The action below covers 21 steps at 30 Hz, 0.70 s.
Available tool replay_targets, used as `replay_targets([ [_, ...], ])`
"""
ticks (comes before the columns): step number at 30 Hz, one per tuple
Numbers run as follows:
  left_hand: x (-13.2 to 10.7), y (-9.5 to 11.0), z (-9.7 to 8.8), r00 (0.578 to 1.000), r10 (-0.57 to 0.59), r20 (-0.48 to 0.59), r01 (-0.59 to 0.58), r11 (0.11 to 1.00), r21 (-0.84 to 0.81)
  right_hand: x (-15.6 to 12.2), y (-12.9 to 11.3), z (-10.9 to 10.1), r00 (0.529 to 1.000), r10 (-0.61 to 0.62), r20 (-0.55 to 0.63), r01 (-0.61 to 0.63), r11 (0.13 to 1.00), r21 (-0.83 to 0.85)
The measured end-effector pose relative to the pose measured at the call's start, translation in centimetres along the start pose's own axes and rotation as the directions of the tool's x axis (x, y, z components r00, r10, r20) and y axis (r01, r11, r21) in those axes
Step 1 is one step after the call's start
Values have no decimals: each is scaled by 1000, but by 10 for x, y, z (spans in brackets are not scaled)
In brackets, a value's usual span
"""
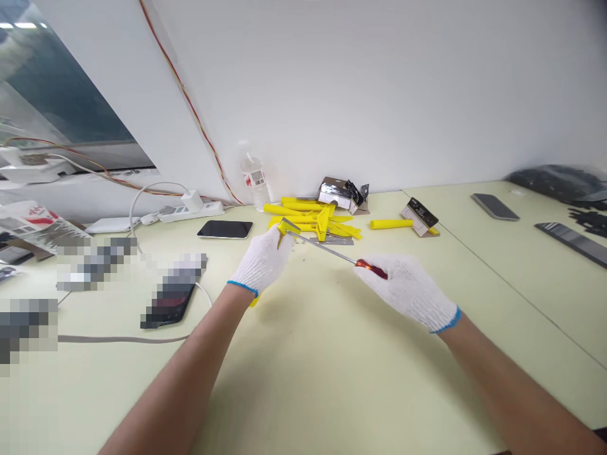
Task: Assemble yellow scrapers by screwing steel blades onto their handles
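Observation:
My left hand, in a white knit glove with a blue cuff, is closed around a yellow scraper. The scraper's head stands out above my fingers, and a bit of its yellow handle shows below my wrist. My right hand, gloved the same way, grips the red handle of a screwdriver. The screwdriver's long shaft points left, its tip at the scraper's head; I cannot tell exactly how the two meet. Behind my left hand lies a pile of yellow scraper parts with flat grey metal pieces.
Small open boxes sit behind the pile, and another box lies right beside a yellow handle. A clear bottle stands against the wall. Phones, a power strip and cables are at left; a grey phone lies right.

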<state>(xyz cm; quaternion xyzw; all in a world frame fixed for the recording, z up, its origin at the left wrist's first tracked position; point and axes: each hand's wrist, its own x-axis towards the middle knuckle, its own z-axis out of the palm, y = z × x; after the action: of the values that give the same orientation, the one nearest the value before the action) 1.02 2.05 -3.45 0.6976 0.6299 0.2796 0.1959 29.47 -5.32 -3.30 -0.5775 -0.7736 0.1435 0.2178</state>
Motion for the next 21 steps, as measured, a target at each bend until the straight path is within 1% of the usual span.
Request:
replay_targets([
  [2,1,-1,0,1000,21,9,-22,999,42,0,-1,-5,985,101,142,-119,985,125],
  [4,1,-2,-1,999,36,22,-38,997,72,1,-2,-9,929,206,306,-286,927,242],
  [5,1,-2,-1,999,42,27,-44,996,82,2,-2,-9,900,246,359,-355,892,280],
  [6,1,-2,-2,999,46,28,-48,995,88,3,-1,-9,884,273,380,-398,865,306],
  [7,1,-2,-3,999,47,25,-49,995,92,3,-1,-7,888,286,360,-406,855,322],
  [8,1,-2,-5,999,47,21,-48,994,94,4,-2,-5,911,282,301,-376,867,327],
  [10,1,-1,-7,999,48,11,-49,995,92,3,-3,1,965,228,131,-257,925,279],
  [11,1,-1,-7,999,50,6,-51,995,91,2,-5,3,978,200,63,-209,945,252],
  [12,2,-2,-8,999,53,-1,-53,994,94,1,-7,5,980,194,44,-199,946,256],
  [13,2,-2,-8,998,58,-8,-57,993,99,0,-9,5,974,210,85,-226,928,297],
  [14,2,-3,-8,998,63,-14,-61,992,106,-1,-11,4,957,230,176,-280,890,360],
  [16,2,-4,-8,997,67,-25,-64,990,123,-2,-14,2,889,221,401,-406,784,470],
  [17,2,-4,-8,997,68,-26,-64,989,131,-3,-15,1,852,202,483,-457,736,499],
  [18,2,-5,-8,997,67,-25,-63,988,138,-3,-15,1,831,201,519,-488,711,506],
  [19,2,-6,-8,997,67,-25,-63,987,146,-2,-14,3,833,224,506,-495,712,499],
  [20,2,-6,-8,997,72,-25,-67,986,154,-1,-13,6,854,262,450,-478,737,478],
  [21,2,-6,-8,996,82,-28,-77,984,161,-1,-11,9,889,291,352,-431,791,434],
])
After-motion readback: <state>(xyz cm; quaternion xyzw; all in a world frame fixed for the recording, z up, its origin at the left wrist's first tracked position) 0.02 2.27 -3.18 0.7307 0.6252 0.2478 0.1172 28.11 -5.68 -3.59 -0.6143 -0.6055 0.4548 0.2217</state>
